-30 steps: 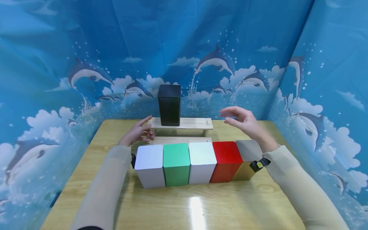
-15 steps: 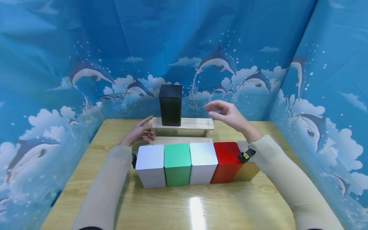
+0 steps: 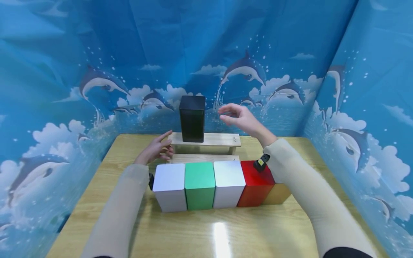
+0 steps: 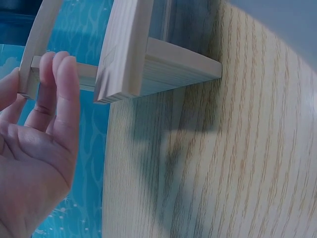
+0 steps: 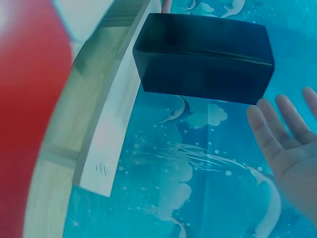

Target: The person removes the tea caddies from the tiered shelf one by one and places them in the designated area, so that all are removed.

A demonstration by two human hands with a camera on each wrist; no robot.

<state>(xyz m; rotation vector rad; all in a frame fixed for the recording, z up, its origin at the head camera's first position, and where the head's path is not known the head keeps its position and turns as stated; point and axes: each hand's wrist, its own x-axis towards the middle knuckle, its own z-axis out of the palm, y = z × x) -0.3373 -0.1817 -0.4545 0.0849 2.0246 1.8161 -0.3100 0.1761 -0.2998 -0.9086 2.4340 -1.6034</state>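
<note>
A tall black box stands upright on the top board of a two-tier wooden rack. My left hand is at the rack's left end. In the left wrist view, its thumb lies at the top board's outer face and its fingers curl in below the board. My right hand hovers to the right of the black box, holding nothing. In the right wrist view, spread fingers point toward the black box, their tips close to its upper corner.
In front of the rack runs a row of boxes: white, green, another white, red and gold-sided, partly behind my right sleeve. Blue dolphin-print curtains enclose the wooden table.
My right hand has moved left and slightly up, nearing the black box. The left hand stays at the rack's end, and the boxes have not moved.
</note>
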